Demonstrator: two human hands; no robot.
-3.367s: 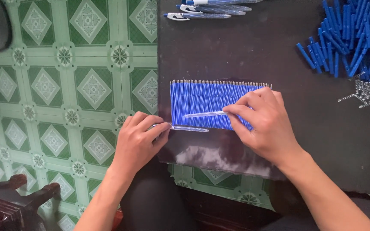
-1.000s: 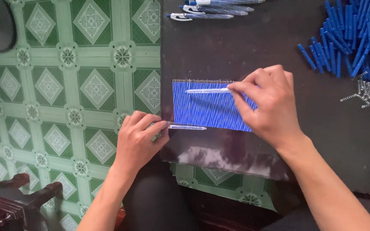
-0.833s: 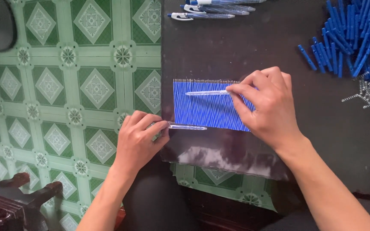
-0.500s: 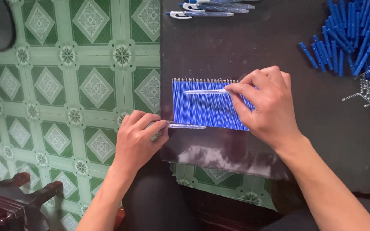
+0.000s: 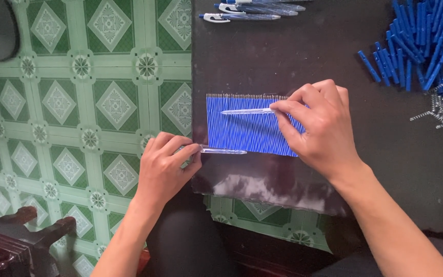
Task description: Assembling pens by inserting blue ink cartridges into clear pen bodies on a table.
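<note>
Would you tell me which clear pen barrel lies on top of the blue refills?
The clear pen barrel pinched by the right hand; the left hand holds the other below the refill row.

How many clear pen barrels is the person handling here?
2: one clear barrel lies across the blue refill row, pinched by the right hand; the other barrel, at the row's lower edge, is in the left hand.

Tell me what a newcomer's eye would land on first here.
A dense row of blue refills lies mid-frame on the dark mat. The right hand holds a clear pen barrel over it; the left hand holds another clear barrel at the row's lower left edge. A heap of loose blue parts fills the top right.
</note>
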